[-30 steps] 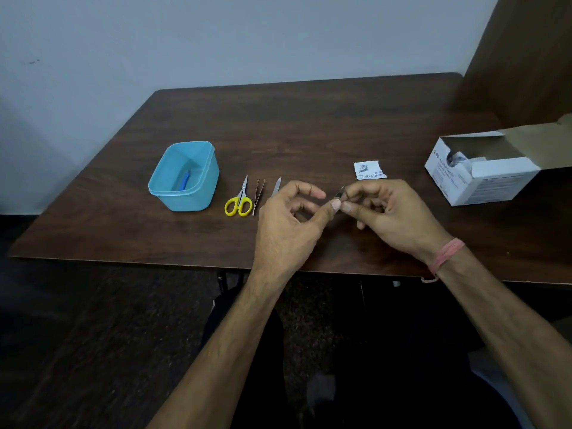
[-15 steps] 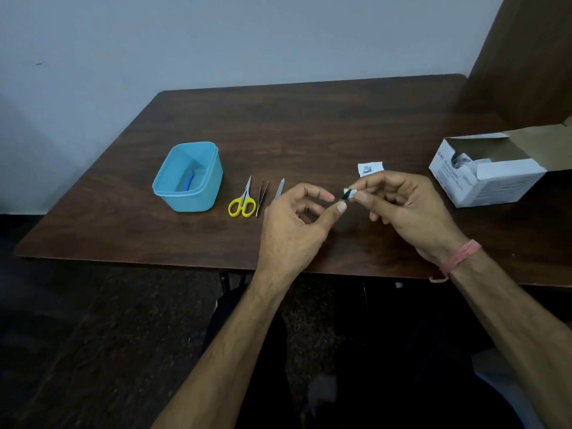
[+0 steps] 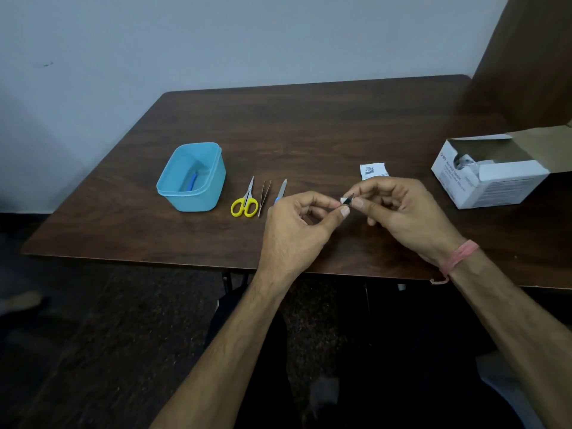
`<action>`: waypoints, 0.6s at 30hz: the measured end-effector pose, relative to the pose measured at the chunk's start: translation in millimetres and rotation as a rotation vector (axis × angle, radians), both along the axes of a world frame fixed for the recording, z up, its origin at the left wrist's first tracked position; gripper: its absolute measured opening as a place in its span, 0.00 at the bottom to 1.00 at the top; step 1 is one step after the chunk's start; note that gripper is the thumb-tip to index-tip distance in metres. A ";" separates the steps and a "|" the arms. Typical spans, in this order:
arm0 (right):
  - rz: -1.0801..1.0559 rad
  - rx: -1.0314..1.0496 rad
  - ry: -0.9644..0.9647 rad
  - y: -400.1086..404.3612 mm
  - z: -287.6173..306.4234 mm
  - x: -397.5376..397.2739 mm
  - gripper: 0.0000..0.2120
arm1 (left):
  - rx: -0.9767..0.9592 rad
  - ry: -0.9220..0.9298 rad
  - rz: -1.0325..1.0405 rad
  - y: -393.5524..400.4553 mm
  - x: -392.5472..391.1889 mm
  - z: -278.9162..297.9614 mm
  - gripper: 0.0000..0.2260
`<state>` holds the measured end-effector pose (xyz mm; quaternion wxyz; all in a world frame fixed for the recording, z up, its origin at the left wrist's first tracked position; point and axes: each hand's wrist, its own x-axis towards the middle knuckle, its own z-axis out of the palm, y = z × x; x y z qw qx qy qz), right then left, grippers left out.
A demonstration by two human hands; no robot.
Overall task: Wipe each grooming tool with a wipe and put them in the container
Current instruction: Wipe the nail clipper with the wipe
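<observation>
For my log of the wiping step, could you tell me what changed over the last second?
The right hand slid a white wipe along the small tool pinched by the left hand; the wipe now shows. Scissors, tweezers, file and container stayed put.

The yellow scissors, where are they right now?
In the head view, the yellow scissors lie flat on the table, left of centre, between the blue container on their left and the tweezers on their right.

The dark wood-grain table (image 3: pixel 309 125) is showing a dull sheen. At its nine o'clock a smooth turquoise plastic container (image 3: pixel 198 193) is sitting; the yellow-handled scissors (image 3: pixel 246 201) are showing metal blades; at three o'clock, a matt cardboard box (image 3: pixel 486 181).
</observation>
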<state>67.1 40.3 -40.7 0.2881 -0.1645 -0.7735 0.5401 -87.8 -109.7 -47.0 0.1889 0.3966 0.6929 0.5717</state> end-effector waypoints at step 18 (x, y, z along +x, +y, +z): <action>-0.056 -0.022 0.022 -4.4 -0.8 -1.6 0.05 | -0.055 0.035 0.031 -3.3 -0.5 2.0 0.05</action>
